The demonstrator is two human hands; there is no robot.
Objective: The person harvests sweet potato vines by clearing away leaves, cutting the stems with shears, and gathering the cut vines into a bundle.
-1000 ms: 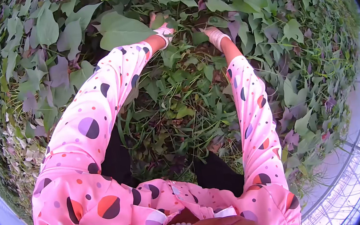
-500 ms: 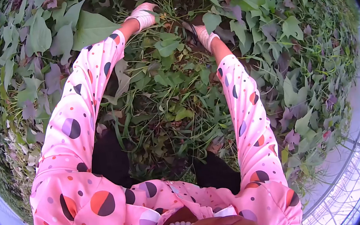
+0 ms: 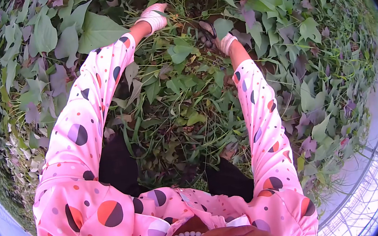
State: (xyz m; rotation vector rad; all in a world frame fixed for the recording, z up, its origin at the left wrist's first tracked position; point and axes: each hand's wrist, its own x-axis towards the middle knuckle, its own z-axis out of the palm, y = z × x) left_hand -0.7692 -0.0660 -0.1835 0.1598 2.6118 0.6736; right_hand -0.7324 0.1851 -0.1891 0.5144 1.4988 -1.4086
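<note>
My left hand (image 3: 155,18), in a pale pink-white wrap, reaches into the green vines at upper centre. Leaves and stems cover its fingers, so its grip cannot be seen. To its right my right hand (image 3: 222,42) wears a similar pale wrap, with dark, soiled-looking fingertips curled together low among the stems. Whatever they hold is too small to make out. A broad green leaf (image 3: 223,27) lies over part of this hand. Between the hands are thin grass stems and a lobed leaf (image 3: 181,50).
Dense green and purple foliage (image 3: 309,98) surrounds both arms. Tangled grass (image 3: 184,118) covers the ground between the pink dotted sleeves. My dark-clothed knees (image 3: 118,164) are below. A pale ground strip (image 3: 365,134) and a framed, netted wall (image 3: 377,189) curve along the right.
The dark fingers of my right hand show more clearly and have shifted slightly right and down. My left hand has shifted slightly right. The whole view has moved a little.
</note>
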